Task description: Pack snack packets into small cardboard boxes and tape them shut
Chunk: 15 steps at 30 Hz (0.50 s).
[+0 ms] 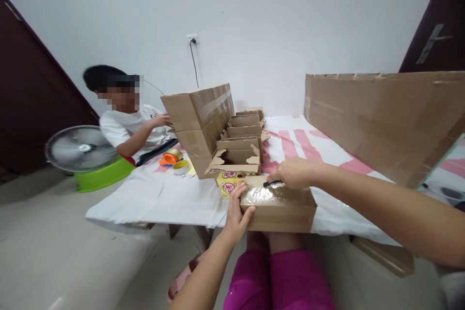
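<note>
A brown cardboard box (286, 218) lies at the table's near edge in front of me, with shiny clear tape across its top. My left hand (238, 215) grips its left end, fingers over the top corner and thumb on the front side. Above the right part of the box top, my right hand (292, 173) is closed around a slim black tool (272, 183). The tool's tip points left, at or just over the taped surface; its exact kind is not clear. Touching or close behind the box's left end is a yellow printed carton (227, 186).
Open cardboard boxes (240, 152) stand in a row behind, beside a stack of closed boxes (201, 131). Tape rolls (180, 167) lie on the left. A large cardboard panel (381, 121) rises on the right. Another person (131, 128) sits beyond the stack, near a fan (85, 147).
</note>
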Each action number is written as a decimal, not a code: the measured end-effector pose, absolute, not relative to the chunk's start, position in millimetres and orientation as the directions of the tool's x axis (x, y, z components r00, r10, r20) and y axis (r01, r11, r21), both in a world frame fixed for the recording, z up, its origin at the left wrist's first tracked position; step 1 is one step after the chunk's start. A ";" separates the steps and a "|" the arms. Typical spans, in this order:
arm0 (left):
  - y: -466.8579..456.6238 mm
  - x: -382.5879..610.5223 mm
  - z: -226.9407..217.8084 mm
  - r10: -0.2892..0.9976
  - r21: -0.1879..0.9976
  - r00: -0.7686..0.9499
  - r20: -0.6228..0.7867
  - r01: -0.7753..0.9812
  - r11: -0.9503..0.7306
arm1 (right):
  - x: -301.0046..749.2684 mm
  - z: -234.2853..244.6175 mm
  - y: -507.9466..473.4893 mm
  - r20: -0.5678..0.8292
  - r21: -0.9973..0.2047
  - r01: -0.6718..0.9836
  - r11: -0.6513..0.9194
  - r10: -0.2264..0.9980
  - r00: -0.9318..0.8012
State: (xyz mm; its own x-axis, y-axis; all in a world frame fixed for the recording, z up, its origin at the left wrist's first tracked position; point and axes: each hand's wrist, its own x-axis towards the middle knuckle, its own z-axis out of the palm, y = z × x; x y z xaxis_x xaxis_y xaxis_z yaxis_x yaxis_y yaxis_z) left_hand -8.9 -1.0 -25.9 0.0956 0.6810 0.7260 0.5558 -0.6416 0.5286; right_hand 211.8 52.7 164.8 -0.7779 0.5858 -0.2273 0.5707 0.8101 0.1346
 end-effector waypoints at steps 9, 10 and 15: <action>-0.8 -11.8 -26.0 0.677 0.499 0.121 0.726 0.585 -0.640 | 209.2 158.7 56.2 -0.215 0.175 0.558 0.811 0.584 -0.782; -0.8 -11.9 -26.1 0.677 0.498 0.124 0.725 0.585 -0.640 | 212.3 160.6 56.0 -0.230 0.183 0.557 0.810 0.586 -0.777; -0.5 -11.6 -27.8 0.673 0.496 0.121 0.730 0.584 -0.642 | 222.2 167.2 54.1 -0.259 0.209 0.577 0.789 0.614 -0.746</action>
State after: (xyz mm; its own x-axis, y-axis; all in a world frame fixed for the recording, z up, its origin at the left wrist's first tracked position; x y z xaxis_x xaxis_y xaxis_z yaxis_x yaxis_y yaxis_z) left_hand -11.6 -0.5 -27.8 0.1207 0.6729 0.7298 0.5844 -0.6425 0.4957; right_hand 222.2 54.1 167.2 -0.7459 0.6138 -0.2586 0.5772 0.7895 0.2087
